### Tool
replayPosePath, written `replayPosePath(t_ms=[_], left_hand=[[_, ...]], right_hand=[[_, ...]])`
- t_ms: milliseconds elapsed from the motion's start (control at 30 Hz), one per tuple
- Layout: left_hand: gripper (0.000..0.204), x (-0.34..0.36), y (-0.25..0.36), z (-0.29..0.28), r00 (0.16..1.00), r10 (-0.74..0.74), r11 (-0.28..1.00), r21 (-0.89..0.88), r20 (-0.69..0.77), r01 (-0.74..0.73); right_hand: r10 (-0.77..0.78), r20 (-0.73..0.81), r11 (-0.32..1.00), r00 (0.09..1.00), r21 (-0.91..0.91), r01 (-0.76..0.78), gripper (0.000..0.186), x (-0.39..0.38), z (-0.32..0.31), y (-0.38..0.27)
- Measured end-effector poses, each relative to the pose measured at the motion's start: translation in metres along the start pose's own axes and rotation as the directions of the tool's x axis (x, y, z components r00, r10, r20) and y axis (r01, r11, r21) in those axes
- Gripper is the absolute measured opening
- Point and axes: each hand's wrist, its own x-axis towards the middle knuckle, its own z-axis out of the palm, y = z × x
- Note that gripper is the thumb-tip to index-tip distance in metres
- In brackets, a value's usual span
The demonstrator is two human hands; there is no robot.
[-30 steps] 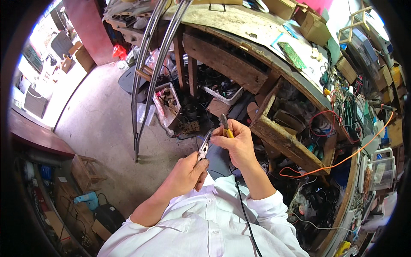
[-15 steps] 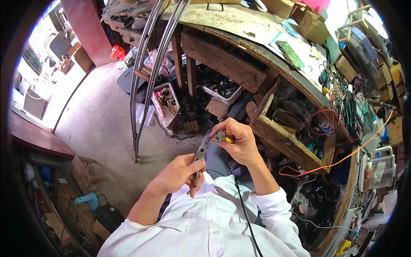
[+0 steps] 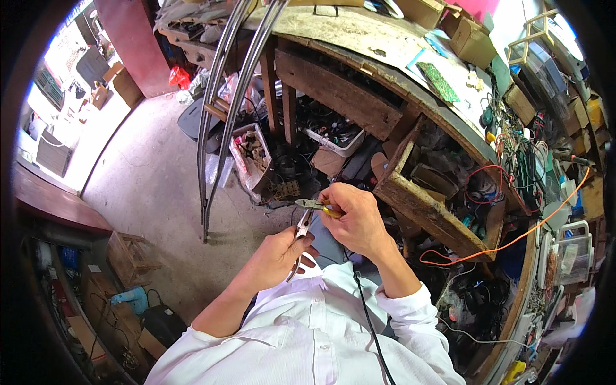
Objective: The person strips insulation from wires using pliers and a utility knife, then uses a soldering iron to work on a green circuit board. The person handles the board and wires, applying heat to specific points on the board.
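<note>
Work in hand: left hand gripping pliers, right hand pinching a yellow-handled tool at their tip; nothing visibly finished.

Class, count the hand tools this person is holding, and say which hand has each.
2. Silver pliers in the left hand; a yellow-handled tool in the right hand, tips meeting. More tools may lie hidden in the bench clutter.
</note>
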Motion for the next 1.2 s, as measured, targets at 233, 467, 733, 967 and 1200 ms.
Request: replayPosePath(t_ms=[233, 467, 733, 967, 1200], left_hand=[[0.034, 0.002, -0.006, -0.003, 0.998, -0.040, 0.993, -0.107, 0.041, 0.044], [0.035, -0.006, 0.008, -0.002, 0.997, -0.029, 0.992, -0.117, 0.068, 0.037], [0.034, -0.006, 0.003, -0.006, 0.995, 0.005, 0.982, -0.189, 0.095, 0.013], [0.032, -0.009, 0.013, -0.009, 0.985, -0.026, 0.922, -0.376, 0.171, 0.090], [0.031, -0.008, 0.012, -0.013, 0.971, -0.022, 0.856, -0.498, 0.239, 0.141]], right_hand=[[-0.073, 0.019, 0.994, 0.997, -0.084, 0.074, 0.025, 0.002, -0.001, -0.006], [-0.014, 0.042, 0.997, 0.999, -0.078, 0.018, 0.024, 0.003, 0.000, -0.007], [0.139, 0.047, 0.979, 0.989, 0.144, -0.144, 0.018, 0.002, 0.003, -0.004], [0.125, 0.053, 0.954, 0.991, 0.268, -0.135, 0.019, 0.000, -0.002, 0.003], [0.130, 0.023, 0.956, 0.991, 0.264, -0.132, 0.020, -0.001, 0.003, 0.006]])
